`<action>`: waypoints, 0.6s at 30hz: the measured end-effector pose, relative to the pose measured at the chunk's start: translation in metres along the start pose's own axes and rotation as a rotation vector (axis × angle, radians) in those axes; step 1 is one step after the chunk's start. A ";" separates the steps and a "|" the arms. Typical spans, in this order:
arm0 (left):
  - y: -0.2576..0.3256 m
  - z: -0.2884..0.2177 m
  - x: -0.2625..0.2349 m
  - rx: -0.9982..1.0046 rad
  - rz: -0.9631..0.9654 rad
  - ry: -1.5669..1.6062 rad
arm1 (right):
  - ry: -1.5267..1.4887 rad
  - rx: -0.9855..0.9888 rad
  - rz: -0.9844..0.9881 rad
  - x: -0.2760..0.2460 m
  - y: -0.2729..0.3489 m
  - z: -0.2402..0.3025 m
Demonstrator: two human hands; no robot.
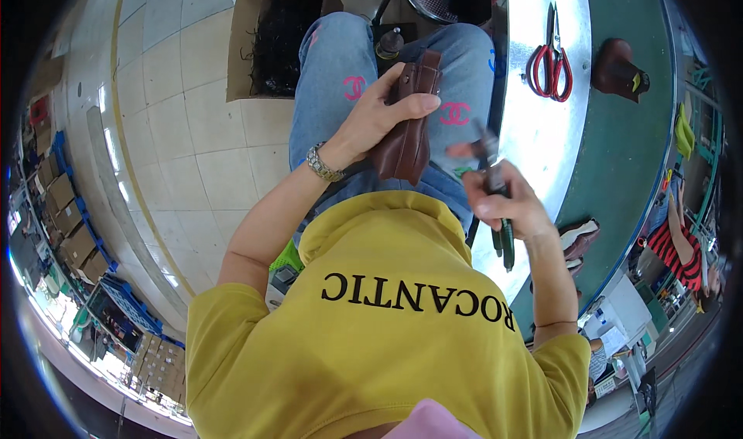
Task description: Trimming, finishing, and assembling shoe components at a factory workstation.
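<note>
My left hand (379, 114) gripped the brown shoe (406, 129) over my lap, fingers wrapped around its upper, thumb pressed along the side. The shoe's long axis ran near to far, slightly tilted. My right hand (507, 203) sat just right of it, fingers closed on a green-handled tool (499, 207), tip aimed toward the shoe.

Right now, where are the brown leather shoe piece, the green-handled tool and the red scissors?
brown leather shoe piece (406, 149): head view, on its lower body below the left hand.
green-handled tool (507, 242): head view, on the handle under the right hand.
red scissors (551, 71): head view, on the handles.
</note>
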State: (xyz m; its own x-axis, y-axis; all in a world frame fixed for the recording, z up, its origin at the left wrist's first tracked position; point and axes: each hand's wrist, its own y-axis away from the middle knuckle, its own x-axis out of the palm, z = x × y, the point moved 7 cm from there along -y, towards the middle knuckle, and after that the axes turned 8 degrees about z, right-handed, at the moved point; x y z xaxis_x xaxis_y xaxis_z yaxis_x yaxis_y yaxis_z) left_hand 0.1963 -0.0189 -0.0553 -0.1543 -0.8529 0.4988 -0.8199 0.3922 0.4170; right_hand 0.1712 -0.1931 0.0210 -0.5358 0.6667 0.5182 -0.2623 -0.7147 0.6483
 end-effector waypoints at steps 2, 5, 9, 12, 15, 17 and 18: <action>0.000 -0.002 -0.001 0.003 -0.007 0.033 | 0.052 -0.135 -0.118 -0.004 0.008 0.008; 0.002 -0.003 -0.002 0.016 -0.009 0.051 | 0.821 0.087 -0.272 -0.019 0.028 0.020; 0.001 -0.001 -0.005 0.007 -0.043 0.086 | 1.188 -0.270 -0.265 0.025 0.048 0.099; -0.002 0.000 -0.004 -0.025 -0.051 0.117 | 1.373 -0.474 -0.123 0.059 0.032 0.106; -0.005 -0.002 -0.005 -0.011 -0.086 0.087 | 1.759 -0.175 -0.001 0.051 0.007 0.079; -0.005 0.000 -0.008 0.005 -0.087 0.065 | 1.894 -0.002 -0.035 0.038 0.004 0.076; -0.006 0.002 -0.009 0.000 -0.088 0.058 | 1.787 -0.189 -0.082 0.047 0.009 0.087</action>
State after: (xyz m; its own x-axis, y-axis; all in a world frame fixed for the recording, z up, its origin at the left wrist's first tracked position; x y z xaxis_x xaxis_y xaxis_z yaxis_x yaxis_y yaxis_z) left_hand 0.2014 -0.0135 -0.0636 -0.0494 -0.8625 0.5037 -0.8291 0.3166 0.4609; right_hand 0.2137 -0.1502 0.0995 -0.6127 -0.2215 -0.7586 -0.3404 -0.7924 0.5063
